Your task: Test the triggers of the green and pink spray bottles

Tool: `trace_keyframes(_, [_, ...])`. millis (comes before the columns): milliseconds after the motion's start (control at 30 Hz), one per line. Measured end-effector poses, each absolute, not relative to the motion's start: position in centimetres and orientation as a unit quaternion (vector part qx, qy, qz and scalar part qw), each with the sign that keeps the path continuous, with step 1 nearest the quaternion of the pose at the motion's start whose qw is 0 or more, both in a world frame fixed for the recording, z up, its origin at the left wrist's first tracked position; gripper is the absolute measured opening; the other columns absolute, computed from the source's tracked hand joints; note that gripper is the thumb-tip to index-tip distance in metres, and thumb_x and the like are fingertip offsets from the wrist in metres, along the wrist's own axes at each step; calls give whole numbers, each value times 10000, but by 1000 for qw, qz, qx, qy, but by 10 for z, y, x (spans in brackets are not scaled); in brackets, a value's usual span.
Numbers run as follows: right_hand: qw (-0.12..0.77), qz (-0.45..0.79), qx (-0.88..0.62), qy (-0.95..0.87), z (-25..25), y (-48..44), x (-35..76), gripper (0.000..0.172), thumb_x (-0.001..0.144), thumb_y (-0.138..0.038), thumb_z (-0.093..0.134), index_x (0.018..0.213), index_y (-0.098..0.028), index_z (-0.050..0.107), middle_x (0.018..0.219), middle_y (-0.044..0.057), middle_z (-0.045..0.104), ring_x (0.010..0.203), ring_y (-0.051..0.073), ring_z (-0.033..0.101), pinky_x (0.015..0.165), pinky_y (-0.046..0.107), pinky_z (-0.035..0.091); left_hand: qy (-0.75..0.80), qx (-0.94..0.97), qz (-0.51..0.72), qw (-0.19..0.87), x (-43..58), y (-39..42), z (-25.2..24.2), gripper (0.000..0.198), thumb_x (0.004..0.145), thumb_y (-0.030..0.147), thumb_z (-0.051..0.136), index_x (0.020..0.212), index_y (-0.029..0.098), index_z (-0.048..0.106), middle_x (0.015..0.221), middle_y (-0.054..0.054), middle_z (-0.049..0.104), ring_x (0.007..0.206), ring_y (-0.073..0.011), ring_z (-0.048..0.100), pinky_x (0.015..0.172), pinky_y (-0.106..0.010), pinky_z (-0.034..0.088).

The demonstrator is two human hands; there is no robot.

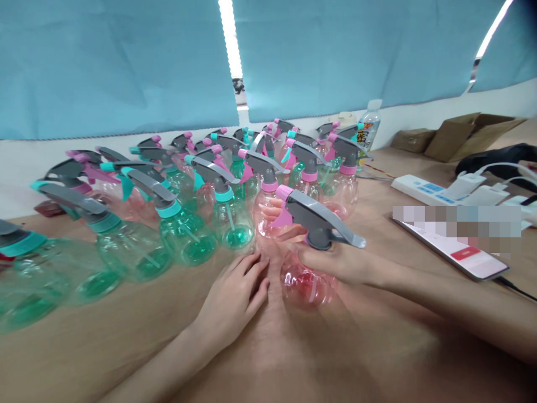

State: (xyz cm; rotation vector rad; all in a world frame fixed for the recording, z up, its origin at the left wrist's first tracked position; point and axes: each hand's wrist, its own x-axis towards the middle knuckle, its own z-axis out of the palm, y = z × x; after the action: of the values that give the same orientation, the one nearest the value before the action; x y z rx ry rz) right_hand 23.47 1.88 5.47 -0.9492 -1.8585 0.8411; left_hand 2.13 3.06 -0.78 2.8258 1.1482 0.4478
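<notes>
My right hand [325, 258] is around the neck of a clear pink spray bottle [308, 282], below its grey sprayer head with a pink nozzle and trigger. Some of its fingers show behind the trigger, near another pink spray bottle [268, 215]. To the left, my left hand [235, 291] lies on the table, fingers loosely bent and apart, holding nothing. Just beyond it is a green spray bottle [232, 224] with a turquoise collar. Another green spray bottle [187, 235] stands to its left.
Several more green and pink spray bottles crowd the left and back of the table [268, 358]. On the right lie a phone [453, 246] and a power strip [423, 190] with plugs and cables. Behind are a drink bottle [370, 131] and an open cardboard box [465, 137].
</notes>
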Motion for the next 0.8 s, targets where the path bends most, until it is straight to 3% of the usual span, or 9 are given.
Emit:
trace_keyframes(200, [426,351,-410,-726,56,18,235,135,721,-121,486,694,-199,593,668,-20,528,616,121,507,607,260,487,372,914,156,36,21,30,-8,331,969,271,391,1212,150,581,1263,-130,596,1197,-282,528,956,-451,473])
trace_keyframes(367, [417,342,-417,-731,58,17,234,138,695,-124,453,578,-194,472,630,-27,470,587,108,448,578,256,439,375,913,154,36,21,30,-7,325,965,266,400,1214,160,581,1266,-123,596,1199,-283,528,963,-450,471])
trace_keyframes(500, [420,343,-421,-727,58,18,234,136,673,-122,449,570,-199,405,633,-28,439,601,111,436,575,257,417,377,915,140,33,22,30,-6,340,970,268,395,1223,134,578,1271,-136,591,1203,-285,521,966,-450,466])
trace_keyframes(800, [417,352,-418,-726,54,19,236,111,681,-118,449,612,-199,482,652,-23,471,611,114,463,600,258,447,374,915,151,30,21,29,-7,332,970,276,390,1212,152,580,1259,-127,599,1196,-283,530,958,-446,473])
